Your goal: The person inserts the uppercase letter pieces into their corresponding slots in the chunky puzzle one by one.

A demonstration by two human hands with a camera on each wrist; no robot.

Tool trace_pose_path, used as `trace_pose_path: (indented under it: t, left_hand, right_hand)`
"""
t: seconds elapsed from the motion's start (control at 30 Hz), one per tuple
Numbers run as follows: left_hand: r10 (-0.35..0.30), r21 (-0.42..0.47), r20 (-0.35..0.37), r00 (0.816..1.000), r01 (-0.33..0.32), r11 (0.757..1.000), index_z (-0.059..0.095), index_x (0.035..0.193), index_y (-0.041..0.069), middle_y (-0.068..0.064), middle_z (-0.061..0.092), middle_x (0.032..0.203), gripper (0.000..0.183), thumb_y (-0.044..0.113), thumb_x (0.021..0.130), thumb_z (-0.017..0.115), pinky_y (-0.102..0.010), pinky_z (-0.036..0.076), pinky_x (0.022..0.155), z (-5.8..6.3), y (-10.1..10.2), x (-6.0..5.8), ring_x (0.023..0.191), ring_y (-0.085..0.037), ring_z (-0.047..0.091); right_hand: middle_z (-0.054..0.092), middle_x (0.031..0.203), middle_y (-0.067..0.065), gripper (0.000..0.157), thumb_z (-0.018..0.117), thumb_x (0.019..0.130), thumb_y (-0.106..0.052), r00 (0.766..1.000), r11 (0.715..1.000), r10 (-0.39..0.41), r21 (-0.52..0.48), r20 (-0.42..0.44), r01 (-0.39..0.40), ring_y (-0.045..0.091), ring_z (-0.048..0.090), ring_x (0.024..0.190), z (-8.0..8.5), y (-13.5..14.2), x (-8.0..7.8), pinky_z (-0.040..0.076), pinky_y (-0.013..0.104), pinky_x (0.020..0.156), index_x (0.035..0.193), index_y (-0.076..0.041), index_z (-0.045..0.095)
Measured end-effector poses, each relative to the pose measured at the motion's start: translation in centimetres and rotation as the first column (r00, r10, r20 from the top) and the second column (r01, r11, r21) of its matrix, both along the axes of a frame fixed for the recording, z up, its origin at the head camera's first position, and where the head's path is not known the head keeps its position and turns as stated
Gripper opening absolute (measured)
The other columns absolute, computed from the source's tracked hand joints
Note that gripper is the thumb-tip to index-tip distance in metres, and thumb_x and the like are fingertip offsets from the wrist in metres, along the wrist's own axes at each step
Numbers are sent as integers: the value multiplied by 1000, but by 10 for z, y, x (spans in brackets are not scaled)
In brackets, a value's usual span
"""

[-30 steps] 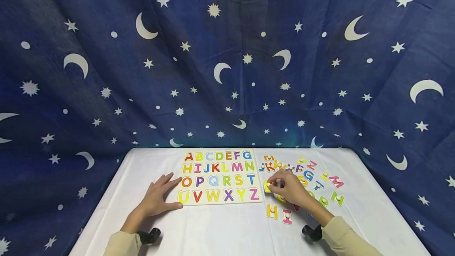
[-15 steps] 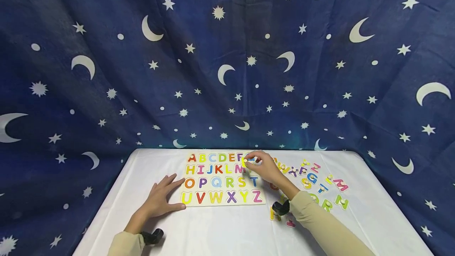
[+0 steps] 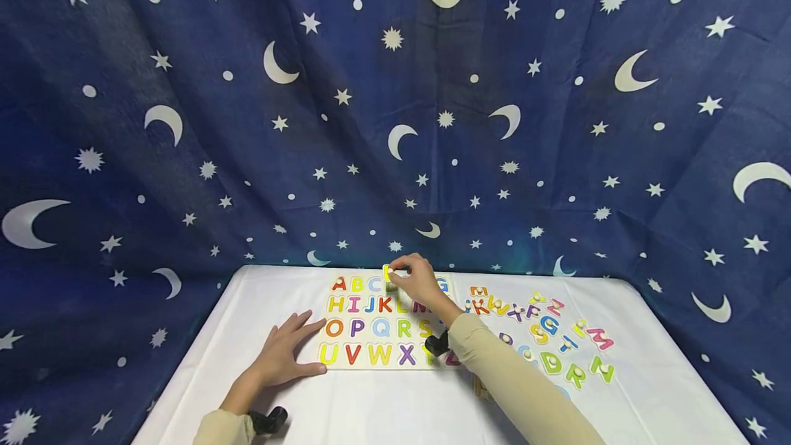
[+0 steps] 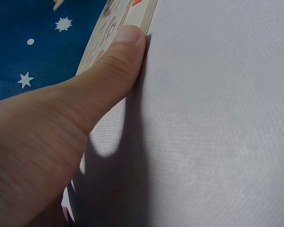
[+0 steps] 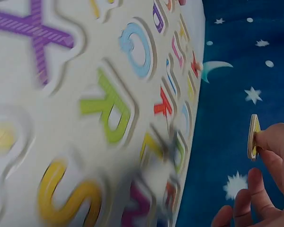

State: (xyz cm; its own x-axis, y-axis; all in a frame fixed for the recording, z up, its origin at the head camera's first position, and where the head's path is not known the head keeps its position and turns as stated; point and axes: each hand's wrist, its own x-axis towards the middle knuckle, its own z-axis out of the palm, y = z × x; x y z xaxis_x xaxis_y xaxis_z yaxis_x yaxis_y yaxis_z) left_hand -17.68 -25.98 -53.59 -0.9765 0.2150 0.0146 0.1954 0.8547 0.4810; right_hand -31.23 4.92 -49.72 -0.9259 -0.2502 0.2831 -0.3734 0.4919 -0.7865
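Observation:
My right hand (image 3: pixel 417 281) pinches a yellow letter puzzle piece (image 3: pixel 386 273) by its knob, raised over the far edge of the alphabet board (image 3: pixel 371 367), near the D slot. In the right wrist view the piece appears nearly edge-on between thumb and forefinger; I cannot tell which letter it is. The board has four coloured rows from A to Z. A knobbed red A piece (image 3: pixel 339 283) sits in the top left slot. My left hand (image 3: pixel 284 352) lies spread on the cloth, fingertips and thumb against the board's left edge.
Loose knobbed letter pieces are scattered right of the board, among them a pink M (image 3: pixel 598 338), a green N (image 3: pixel 601 369) and a green R (image 3: pixel 575 375). The right forearm partly covers others. A blue star-patterned curtain (image 3: pixel 346 122) hangs behind the white table (image 3: pixel 346 411).
The right hand has lifted the yellow piece from among the loose letters and carried it left and away, over the board's far edge. The left hand stays at the board's edge.

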Motion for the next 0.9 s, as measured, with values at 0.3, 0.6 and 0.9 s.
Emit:
trace_pose_path:
  t: [0.3, 0.6, 0.9]
  left_hand:
    - [2, 7, -21, 1000, -1, 1000, 58, 147, 20, -20, 40, 160, 95, 61, 67, 89, -75, 13, 117, 0, 0, -2, 150, -50, 26]
    - [5, 10, -2, 1000, -5, 1000, 59, 146, 19, -21, 41, 159, 96, 61, 66, 89, -77, 14, 116, 0, -1, 3, 149, -51, 28]
    - [9, 14, -6, 1000, -9, 1000, 59, 146, 18, -21, 41, 159, 95, 61, 66, 89, -77, 14, 116, 0, 0, 3, 149, -51, 28]
  right_hand:
    - [66, 105, 8, 9, 76, 92, -11, 1000, 1000, 5, 22, 12, -6, 29, 54, 98, -11, -49, -10, 47, 41, 85, 101, -10, 79]
    - [65, 97, 5, 8, 80, 87, -12, 999, 997, -33, 73, 6, 33, 23, 55, 96, -36, -76, -15, 45, 47, 98, 95, -11, 81]
    - [61, 96, 2, 7, 81, 86, -19, 995, 973, -99, 213, 22, 92, 21, 49, 93, -42, -87, -15, 44, 40, 80, 93, -16, 80]
